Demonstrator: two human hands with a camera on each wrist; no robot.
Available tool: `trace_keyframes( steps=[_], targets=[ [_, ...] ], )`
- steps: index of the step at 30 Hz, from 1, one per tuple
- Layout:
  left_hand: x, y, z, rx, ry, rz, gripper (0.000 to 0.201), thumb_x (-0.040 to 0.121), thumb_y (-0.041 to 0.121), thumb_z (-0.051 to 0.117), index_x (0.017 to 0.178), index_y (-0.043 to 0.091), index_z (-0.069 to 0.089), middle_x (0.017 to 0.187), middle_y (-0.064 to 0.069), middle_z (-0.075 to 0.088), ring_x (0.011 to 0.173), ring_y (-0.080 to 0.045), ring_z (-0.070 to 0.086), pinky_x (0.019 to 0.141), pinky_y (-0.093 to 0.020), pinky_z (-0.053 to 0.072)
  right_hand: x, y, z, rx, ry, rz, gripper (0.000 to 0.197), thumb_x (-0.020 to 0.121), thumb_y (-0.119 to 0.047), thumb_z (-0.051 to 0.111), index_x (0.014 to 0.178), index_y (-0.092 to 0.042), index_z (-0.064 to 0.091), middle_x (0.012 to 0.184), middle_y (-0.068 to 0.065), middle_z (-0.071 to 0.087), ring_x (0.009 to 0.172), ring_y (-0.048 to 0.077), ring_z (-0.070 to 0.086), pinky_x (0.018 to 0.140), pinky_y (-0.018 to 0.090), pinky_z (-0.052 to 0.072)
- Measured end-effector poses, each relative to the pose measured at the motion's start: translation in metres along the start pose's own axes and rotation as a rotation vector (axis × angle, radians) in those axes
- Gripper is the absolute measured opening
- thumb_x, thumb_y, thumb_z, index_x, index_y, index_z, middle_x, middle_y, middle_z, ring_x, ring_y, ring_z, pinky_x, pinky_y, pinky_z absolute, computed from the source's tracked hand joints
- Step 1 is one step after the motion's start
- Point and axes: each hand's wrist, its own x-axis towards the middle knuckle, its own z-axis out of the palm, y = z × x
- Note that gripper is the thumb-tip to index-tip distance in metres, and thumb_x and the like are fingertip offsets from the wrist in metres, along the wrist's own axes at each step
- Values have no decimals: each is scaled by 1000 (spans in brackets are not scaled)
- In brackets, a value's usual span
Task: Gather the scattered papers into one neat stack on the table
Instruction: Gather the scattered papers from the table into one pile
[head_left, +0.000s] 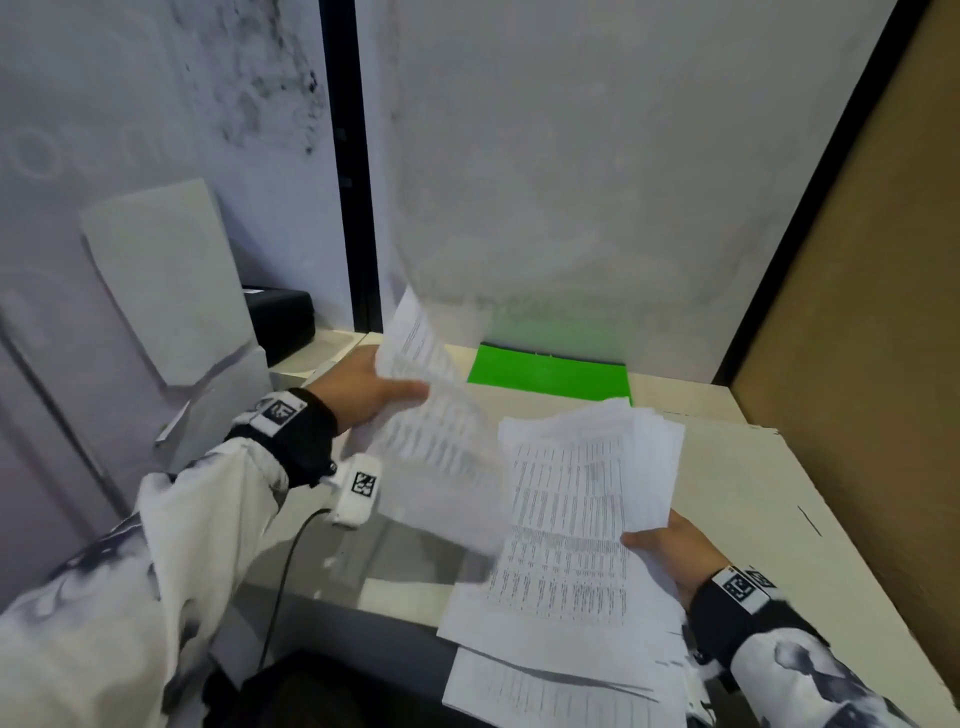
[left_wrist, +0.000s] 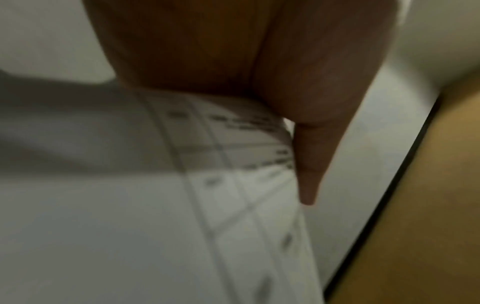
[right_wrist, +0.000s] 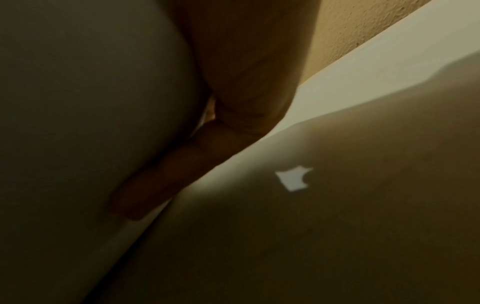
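The left hand (head_left: 363, 389) pinches one printed sheet (head_left: 436, 431) up in the air. The right hand (head_left: 675, 551) pinches a messy paper pile (head_left: 566, 525) over the counter (head_left: 737, 499).

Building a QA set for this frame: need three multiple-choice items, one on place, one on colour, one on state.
1. Where does the folder lie?
A. at the table's far edge, behind the papers
B. on the floor
C. in the right hand

2. What colour is it?
A. red
B. green
C. blue

3. What is the left hand doing?
A. hanging idle
B. pressing the table
C. gripping a sheaf of printed sheets

Key: 1 A, it lies flat by the wall; 2 B, bright green; 3 C, thumb over the lifted sheets.
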Motion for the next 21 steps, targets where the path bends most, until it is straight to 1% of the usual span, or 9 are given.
trace_keyframes(
  steps=[2, 3, 5, 6, 9, 14, 16, 19, 21],
  targets=[
    [-4, 25, 14, -401, -99, 83, 29, 86, 3, 69, 115, 6, 69, 111, -13, 76, 101, -30, 73, 89, -42, 61, -6, -3, 12, -14, 1, -31, 63, 82, 25, 56, 141, 3, 50, 134, 20, 64, 124, 34, 61, 104, 44, 49],
    [-4, 30, 23, -562, -136, 90, 30, 87, 0, 66, 116, 3, 67, 111, -16, 74, 101, -30, 73, 89, -42, 61, -10, -6, 19, -37, 3, -40, 56, 86, 25, 51, 137, 1, 54, 126, 16, 68, 112, 24, 68, 91, 33, 57],
    [0, 22, 44, -629, -178, 14, 32, 87, 2, 67, 119, 2, 65, 113, -17, 74, 100, -31, 73, 90, -44, 60, -17, -14, 30, -77, -8, -64, 44, 88, 19, 55, 125, -4, 61, 108, 7, 74, 84, 8, 77, 64, 18, 59],
    [0, 12, 55, -535, -197, -46, 34, 87, 5, 69, 121, 4, 65, 114, -16, 74, 101, -30, 73, 91, -46, 59, -20, -17, 34, -83, -33, -82, 41, 86, 14, 61, 123, -4, 63, 103, 6, 77, 79, 7, 78, 60, 17, 59],
    [0, -30, 86, -140, -198, -145, 34, 85, 13, 76, 119, 13, 69, 111, -5, 76, 97, -22, 75, 95, -44, 57, -27, -26, 38, -80, -73, -123, 48, 80, 9, 69, 127, -4, 65, 109, 6, 80, 97, 17, 78, 71, 25, 63],
    [-4, -63, 116, -229, -79, -238, 33, 88, 8, 73, 120, 12, 67, 124, -9, 71, 101, -21, 70, 93, -38, 57, -31, -39, 35, -37, -46, -157, 43, 89, 8, 63, 127, -11, 68, 122, 9, 76, 113, 28, 72, 94, 45, 57],
    [-4, -60, 123, -237, -70, -280, 32, 88, 4, 73, 114, 16, 58, 114, -6, 69, 94, -17, 67, 77, -26, 58, -27, -41, 35, -46, -16, -174, 45, 89, 10, 58, 130, -7, 66, 120, 9, 77, 111, 25, 73, 92, 41, 58],
    [0, -62, 130, -329, 0, -329, 66, 73, -1, 84, 123, 16, 43, 123, -17, 64, 108, -30, 66, 82, -38, 62, -27, -46, 39, -36, 74, -187, 37, 94, 10, 47, 126, 4, 64, 101, 1, 82, 99, 19, 75, 80, 27, 62],
    [0, -55, 131, -442, 52, -314, 68, 76, -15, 76, 128, 14, 41, 124, -21, 62, 110, -34, 66, 73, -31, 63, -25, -49, 41, -87, 125, -212, 41, 102, -1, 42, 142, 0, 54, 131, 4, 71, 125, 21, 62, 109, 33, 49]
  ],
)
